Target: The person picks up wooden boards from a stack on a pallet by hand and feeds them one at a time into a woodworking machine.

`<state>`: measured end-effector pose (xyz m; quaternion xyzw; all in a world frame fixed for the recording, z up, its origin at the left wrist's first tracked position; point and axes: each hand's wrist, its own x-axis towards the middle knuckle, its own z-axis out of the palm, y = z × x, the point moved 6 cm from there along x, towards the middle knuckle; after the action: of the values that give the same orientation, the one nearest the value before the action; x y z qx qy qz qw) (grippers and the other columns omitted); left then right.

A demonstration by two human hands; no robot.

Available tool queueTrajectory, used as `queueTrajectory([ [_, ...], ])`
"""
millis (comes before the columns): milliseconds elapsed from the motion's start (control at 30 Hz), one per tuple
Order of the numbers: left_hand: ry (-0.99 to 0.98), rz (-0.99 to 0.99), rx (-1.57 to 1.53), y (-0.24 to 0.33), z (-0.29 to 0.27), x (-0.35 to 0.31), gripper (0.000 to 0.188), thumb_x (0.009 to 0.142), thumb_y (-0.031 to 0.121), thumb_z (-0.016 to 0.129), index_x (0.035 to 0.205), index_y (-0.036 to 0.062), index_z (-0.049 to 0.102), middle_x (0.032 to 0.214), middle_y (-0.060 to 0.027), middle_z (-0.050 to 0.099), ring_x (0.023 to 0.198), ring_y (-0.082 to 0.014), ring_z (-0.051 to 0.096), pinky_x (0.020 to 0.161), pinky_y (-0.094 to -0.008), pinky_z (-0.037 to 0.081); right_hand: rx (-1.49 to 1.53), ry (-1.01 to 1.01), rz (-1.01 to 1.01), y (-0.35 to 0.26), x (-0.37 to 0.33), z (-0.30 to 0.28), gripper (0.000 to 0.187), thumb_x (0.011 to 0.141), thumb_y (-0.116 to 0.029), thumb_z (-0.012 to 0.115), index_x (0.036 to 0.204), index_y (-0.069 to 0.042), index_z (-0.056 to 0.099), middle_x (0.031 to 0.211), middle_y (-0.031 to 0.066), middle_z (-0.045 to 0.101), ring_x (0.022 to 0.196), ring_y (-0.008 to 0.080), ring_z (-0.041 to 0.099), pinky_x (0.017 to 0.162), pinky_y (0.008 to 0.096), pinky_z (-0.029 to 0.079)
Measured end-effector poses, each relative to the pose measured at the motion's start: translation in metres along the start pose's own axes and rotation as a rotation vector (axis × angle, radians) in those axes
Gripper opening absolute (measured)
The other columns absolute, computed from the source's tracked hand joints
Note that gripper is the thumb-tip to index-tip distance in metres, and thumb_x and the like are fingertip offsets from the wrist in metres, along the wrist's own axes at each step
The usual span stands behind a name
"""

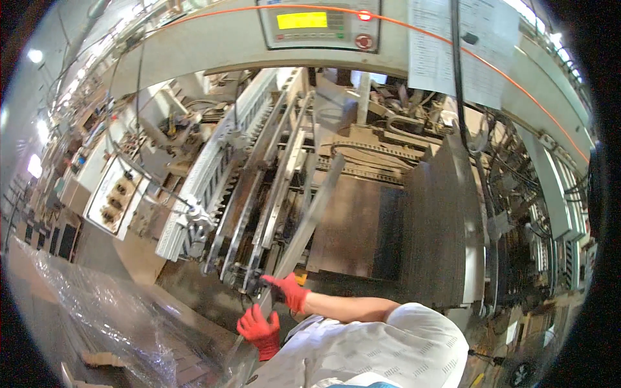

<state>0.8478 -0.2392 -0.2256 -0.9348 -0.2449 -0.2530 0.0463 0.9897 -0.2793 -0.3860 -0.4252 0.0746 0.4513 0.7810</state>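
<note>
A long, narrow greyish strip [309, 223] slants from the machine's middle down toward me, its far part blurred. My left hand [260, 331], in a red glove, is bent over the near part of this strip, fingers curled at its edge. Just beyond it, my right hand [290, 293], also gloved in red, closes around the strip from the right. Something dark shows under the right fingers; I cannot tell whether it is the glove's palm or a separate thing. The strip's near end passes beneath my left hand beside my white clothing.
Parallel metal rails [262, 187] and a toothed white beam [210, 174] lie left of the strip. On the right stands a tall stack of dark panels [436, 226]. A control panel [320, 29] hangs ahead above an orange cable. Clear plastic film [97, 310] covers material at lower left.
</note>
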Motion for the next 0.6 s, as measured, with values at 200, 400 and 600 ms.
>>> queueTrajectory([
  [200,-0.335,0.098,-0.103,0.017,-0.004,0.037,0.065,0.073,0.037,0.076,0.13,0.0114,0.058,0.113,-0.0095,0.062,0.106,-0.0313,0.058,0.094,-0.0482,0.042,0.092,0.572,-0.118,-0.143,-0.012,-0.095,0.075,0.077,-0.043,0.081,0.128,-0.006,0.041,0.127,0.0167,0.051,0.111,0.0286,0.048,0.092,0.0501,0.044],
  [400,-0.637,0.1,-0.225,0.029,0.018,0.024,0.06,0.078,0.037,0.076,0.13,0.0134,0.058,0.113,-0.009,0.065,0.108,-0.0324,0.059,0.094,-0.0481,0.042,-0.224,1.051,-0.632,-0.281,-0.06,-0.261,0.075,0.07,-0.022,0.083,0.129,0.0,0.042,0.12,0.0237,0.06,0.104,0.0343,0.06,0.09,0.0457,0.051],
  [600,-0.672,0.139,-0.295,0.071,0.02,0.015,0.066,0.078,0.039,0.076,0.136,0.0138,0.056,0.114,-0.0093,0.065,0.109,-0.034,0.06,0.095,-0.0525,0.042,-1.071,1.465,-0.266,-0.323,-0.171,-0.41,0.09,0.066,-0.026,0.077,0.149,-0.011,0.044,0.118,0.027,0.065,0.108,0.0421,0.065,0.092,0.0455,0.054],
])
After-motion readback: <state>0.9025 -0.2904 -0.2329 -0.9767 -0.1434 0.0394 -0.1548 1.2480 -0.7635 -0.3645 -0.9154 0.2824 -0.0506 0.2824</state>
